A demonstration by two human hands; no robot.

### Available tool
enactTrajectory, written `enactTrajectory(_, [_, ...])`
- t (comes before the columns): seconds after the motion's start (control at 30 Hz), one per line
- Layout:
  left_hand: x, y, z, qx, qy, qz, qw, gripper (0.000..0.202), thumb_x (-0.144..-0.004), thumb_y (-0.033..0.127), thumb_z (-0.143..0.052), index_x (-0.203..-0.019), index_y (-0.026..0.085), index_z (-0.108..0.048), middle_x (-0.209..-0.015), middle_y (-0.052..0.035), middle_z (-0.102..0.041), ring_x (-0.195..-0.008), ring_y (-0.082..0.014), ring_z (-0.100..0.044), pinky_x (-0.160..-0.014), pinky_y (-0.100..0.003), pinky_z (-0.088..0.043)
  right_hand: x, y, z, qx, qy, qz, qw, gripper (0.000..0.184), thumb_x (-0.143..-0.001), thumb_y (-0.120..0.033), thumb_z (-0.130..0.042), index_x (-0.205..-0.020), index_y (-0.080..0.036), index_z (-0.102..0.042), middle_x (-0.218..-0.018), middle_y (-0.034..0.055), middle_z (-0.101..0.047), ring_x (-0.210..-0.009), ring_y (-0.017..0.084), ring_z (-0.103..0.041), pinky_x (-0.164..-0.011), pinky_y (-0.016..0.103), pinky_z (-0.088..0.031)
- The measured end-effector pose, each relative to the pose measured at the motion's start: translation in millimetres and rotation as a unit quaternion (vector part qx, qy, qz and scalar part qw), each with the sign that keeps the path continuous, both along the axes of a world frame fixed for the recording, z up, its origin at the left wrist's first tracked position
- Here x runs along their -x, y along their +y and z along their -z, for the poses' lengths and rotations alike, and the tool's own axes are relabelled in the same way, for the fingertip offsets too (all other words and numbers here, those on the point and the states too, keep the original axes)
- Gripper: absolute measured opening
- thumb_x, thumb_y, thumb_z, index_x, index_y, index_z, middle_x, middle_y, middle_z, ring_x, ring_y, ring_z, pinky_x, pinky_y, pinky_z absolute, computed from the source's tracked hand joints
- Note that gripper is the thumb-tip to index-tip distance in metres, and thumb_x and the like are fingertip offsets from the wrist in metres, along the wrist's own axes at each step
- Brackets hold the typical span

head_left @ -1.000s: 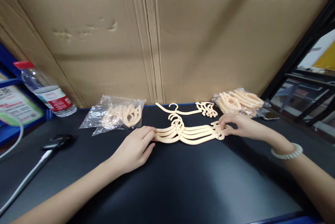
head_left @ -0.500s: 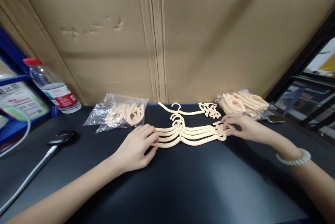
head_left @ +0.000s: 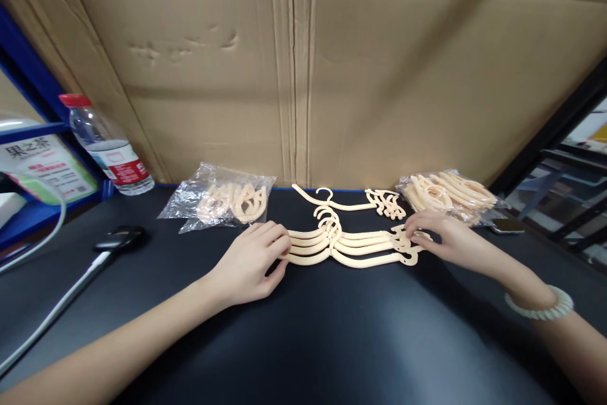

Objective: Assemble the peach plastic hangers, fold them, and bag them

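Note:
Several cream plastic clothes hangers [head_left: 367, 261] lie overlapped on the black tabletop, their hooks bunched at the middle. My left hand [head_left: 253, 264] is closed over their left ends, fingers curled, hiding those tips. At the other end, my right hand [head_left: 448, 239] grips the flat shaped end pieces between thumb and fingers. Just behind the stack lies one separate hanger [head_left: 351, 206] with its hook pointing away. Small cream hanger end pieces [head_left: 387, 203] sit in a cluster at that hanger's right tip.
A clear bag of cream parts [head_left: 222, 199] lies back left, and a fuller bag [head_left: 450, 193] back right beside a phone [head_left: 506, 226]. On the left are a water bottle [head_left: 111, 149], a black device [head_left: 119, 239] with a white cable, and blue shelving. Cardboard [head_left: 403, 64] stands behind.
The view has turned slightly left, so everything sits further right. At the right end, the nearest hanger's arm has spread a little from the others. Both hands stay at the stack's ends.

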State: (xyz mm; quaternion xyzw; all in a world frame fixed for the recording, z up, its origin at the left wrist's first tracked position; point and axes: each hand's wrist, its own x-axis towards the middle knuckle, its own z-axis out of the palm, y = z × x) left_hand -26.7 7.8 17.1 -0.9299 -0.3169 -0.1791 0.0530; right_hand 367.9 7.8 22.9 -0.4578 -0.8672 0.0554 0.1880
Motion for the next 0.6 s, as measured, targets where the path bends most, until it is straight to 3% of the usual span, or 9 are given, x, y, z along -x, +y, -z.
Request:
enactTrajectory(0.37, [1, 2, -11.2, -0.074, -0.007, -0.008, 0.997, 0.014, -0.086, 0.01, -0.04, -0.08, 0.018, -0.051, -0.082, -0.0049, -0.058, -0.079, -0.0203, -0.054, -0.074, -0.034, -0.043, 4, 9, 11.1, -0.107, 0.052, 0.043, 0.992, 0.017, -0.09, -0.026, -0.049, -0.084, -0.02, -0.064, -0.081, 0.0064, -0.068, -0.077, 0.022, -0.063, -0.071, 0.037, -0.05])
enactTrajectory(0.5, [0, 6, -20.9, -0.099, 0.019, -0.028, 0.995, 0.014, -0.088, 0.013, -0.04, -0.084, 0.017, -0.053, -0.084, -0.006, -0.06, -0.08, -0.0218, -0.055, -0.075, -0.037, -0.044, 2, 19, 16.4, -0.104, 0.046, 0.06, 0.992, 0.017, -0.089, -0.023, -0.048, -0.086, -0.02, -0.064, -0.084, 0.0073, -0.069, -0.082, 0.023, -0.064, -0.075, 0.038, -0.051])
enactTrajectory(0.6, [-6, 15, -28.7, -0.073, 0.059, -0.066, 0.993, 0.013, -0.087, 0.014, -0.044, -0.093, 0.016, -0.055, -0.093, -0.0078, -0.063, -0.088, -0.0242, -0.058, -0.081, -0.04, -0.045, 6, 29, 13.9, -0.093, 0.029, 0.073, 0.993, 0.018, -0.088, -0.02, -0.047, -0.087, -0.02, -0.065, -0.088, 0.0069, -0.07, -0.085, 0.023, -0.064, -0.078, 0.038, -0.052])
